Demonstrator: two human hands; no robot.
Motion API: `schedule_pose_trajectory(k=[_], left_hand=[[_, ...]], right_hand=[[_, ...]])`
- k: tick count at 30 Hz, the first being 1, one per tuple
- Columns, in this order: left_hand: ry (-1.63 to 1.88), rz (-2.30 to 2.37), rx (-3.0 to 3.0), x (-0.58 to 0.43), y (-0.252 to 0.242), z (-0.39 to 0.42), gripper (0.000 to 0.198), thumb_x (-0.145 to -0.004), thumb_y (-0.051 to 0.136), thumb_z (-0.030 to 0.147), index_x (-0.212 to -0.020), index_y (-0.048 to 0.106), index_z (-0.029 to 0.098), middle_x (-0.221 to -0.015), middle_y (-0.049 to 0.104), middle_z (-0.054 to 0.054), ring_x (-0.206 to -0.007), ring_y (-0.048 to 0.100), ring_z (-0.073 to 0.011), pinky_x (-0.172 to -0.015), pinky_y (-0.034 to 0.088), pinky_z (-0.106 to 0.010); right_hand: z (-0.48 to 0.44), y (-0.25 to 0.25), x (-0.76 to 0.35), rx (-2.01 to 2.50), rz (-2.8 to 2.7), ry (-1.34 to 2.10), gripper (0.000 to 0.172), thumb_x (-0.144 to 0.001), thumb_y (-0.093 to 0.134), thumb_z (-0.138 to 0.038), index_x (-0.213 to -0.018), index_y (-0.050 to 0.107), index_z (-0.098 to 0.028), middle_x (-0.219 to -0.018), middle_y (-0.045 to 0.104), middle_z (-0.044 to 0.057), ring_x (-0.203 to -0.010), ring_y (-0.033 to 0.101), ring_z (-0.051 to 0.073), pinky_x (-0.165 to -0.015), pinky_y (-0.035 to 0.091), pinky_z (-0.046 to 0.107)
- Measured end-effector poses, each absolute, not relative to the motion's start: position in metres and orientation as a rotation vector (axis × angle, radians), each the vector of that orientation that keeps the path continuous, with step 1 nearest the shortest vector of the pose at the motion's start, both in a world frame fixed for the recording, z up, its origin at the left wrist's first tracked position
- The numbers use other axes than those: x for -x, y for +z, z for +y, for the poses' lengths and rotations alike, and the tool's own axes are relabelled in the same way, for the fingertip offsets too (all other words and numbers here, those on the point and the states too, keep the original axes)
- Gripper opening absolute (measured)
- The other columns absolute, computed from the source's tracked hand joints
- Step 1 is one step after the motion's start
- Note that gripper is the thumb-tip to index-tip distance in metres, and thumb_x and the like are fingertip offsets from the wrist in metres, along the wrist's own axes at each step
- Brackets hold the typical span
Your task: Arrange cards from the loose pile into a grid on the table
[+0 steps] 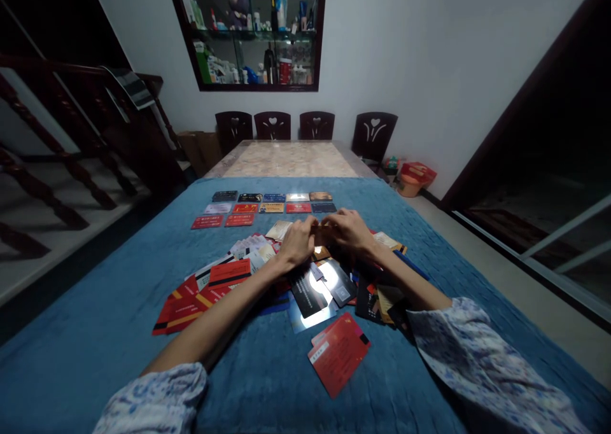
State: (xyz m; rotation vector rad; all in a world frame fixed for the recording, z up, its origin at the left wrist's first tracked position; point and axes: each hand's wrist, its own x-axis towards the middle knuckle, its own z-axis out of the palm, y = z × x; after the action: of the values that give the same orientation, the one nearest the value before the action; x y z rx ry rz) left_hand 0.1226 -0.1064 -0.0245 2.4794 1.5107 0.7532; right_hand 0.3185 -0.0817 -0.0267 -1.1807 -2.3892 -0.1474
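Over a loose pile of cards, my left hand (300, 240) and my right hand (351, 230) are close together, fingers bent inward. Something brownish shows between their fingertips, too dark to name. Below them lie black cards (305, 295) with a bright glare on them. Red cards (184, 307) fan out left of my left forearm, beside an orange-red card (230, 272). Nearer the front is a larger red card (340, 354). Beyond my hands, cards lie in rows, among them a red card (207, 221) and a yellow card (272, 208).
A blue cloth (258, 370) covers the near part of the table; its bare far end (291, 157) has a stone pattern. Dark chairs (375, 132) stand behind it. A stair railing (57, 141) is at the left, and a red box (419, 173) sits on the floor at right.
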Motion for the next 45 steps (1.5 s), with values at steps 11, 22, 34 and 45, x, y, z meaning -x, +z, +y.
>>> schedule_pose_trajectory(k=[11, 22, 34, 45], left_hand=[[0.539, 1.557, -2.562, -0.127, -0.019, -0.116, 0.040, -0.079, 0.049, 0.008, -0.118, 0.051, 0.015, -0.111, 0.066, -0.012, -0.103, 0.056, -0.0287, -0.091, 0.046, -0.041], [0.500, 1.554, -2.523, -0.125, -0.017, -0.116, 0.040, -0.081, 0.050, 0.012, -0.121, 0.050, 0.016, -0.117, 0.064, -0.014, -0.108, 0.056, -0.0303, -0.094, 0.045, -0.045], [0.596, 1.475, -2.476, -0.120, -0.028, -0.104, 0.043, -0.080, 0.054, 0.015, -0.124, 0.054, 0.015, -0.120, 0.066, -0.014, -0.115, 0.058, -0.0309, -0.098, 0.045, -0.046], [0.523, 1.379, -2.435, -0.116, -0.017, -0.100, 0.060, -0.077, 0.065, 0.030, -0.134, 0.057, 0.014, -0.130, 0.066, -0.016, -0.121, 0.059, -0.0337, -0.103, 0.047, -0.047]], right_hand=[[-0.104, -0.020, -0.343, 1.379, -2.546, -0.075, 0.043, -0.091, 0.056, -0.025, -0.134, 0.060, -0.024, -0.113, 0.069, 0.012, -0.103, 0.056, 0.028, -0.083, 0.036, 0.037], [-0.101, -0.029, -0.343, 1.362, -2.561, 0.018, 0.057, -0.093, 0.058, -0.026, -0.148, 0.048, -0.027, -0.111, 0.062, 0.011, -0.102, 0.055, 0.025, -0.086, 0.040, 0.036], [-0.098, -0.031, -0.347, 1.221, -2.478, 0.265, 0.060, -0.087, 0.066, -0.030, -0.144, 0.052, -0.019, -0.108, 0.060, 0.012, -0.097, 0.055, 0.024, -0.088, 0.045, 0.039], [-0.096, -0.024, -0.352, 1.246, -2.464, 0.252, 0.053, -0.090, 0.064, -0.045, -0.139, 0.058, -0.024, -0.111, 0.059, 0.010, -0.104, 0.055, 0.025, -0.092, 0.046, 0.040]])
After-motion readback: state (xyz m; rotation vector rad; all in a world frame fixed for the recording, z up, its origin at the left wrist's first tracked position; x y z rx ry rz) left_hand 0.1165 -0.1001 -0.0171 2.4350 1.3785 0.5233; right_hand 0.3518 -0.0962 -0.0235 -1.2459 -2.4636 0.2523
